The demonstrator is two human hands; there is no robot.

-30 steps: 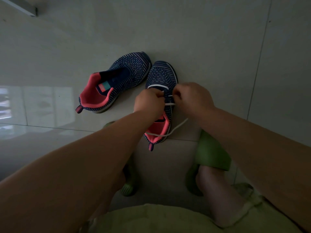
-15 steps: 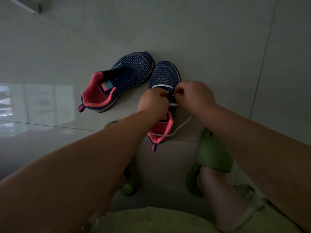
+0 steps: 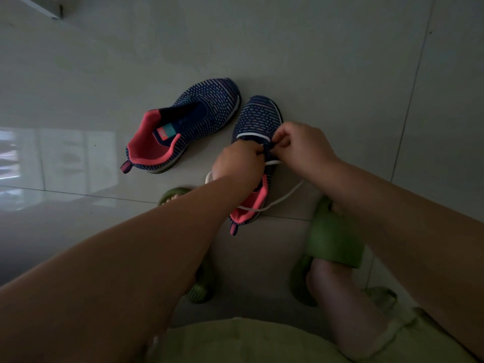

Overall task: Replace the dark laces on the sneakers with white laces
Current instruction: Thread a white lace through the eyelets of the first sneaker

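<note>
Tiled floor (image 3: 327, 61): both navy-and-coral sneakers sit here.
Unlaced sneaker (image 3: 188, 124): waits, left.
Laced sneaker (image 3: 258, 121): between both hands.
Left hand (image 3: 237, 159): curled, grasp hidden.
Right hand (image 3: 301, 145): pinching at eyelet; pull evenly.
White lace (image 3: 281, 199): slack tail, keep it flat.

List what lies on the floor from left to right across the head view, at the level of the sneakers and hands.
Unlaced sneaker → left hand → sneaker being laced → right hand.

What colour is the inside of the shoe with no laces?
Pinkish-red lining, seen in the head view.
</note>
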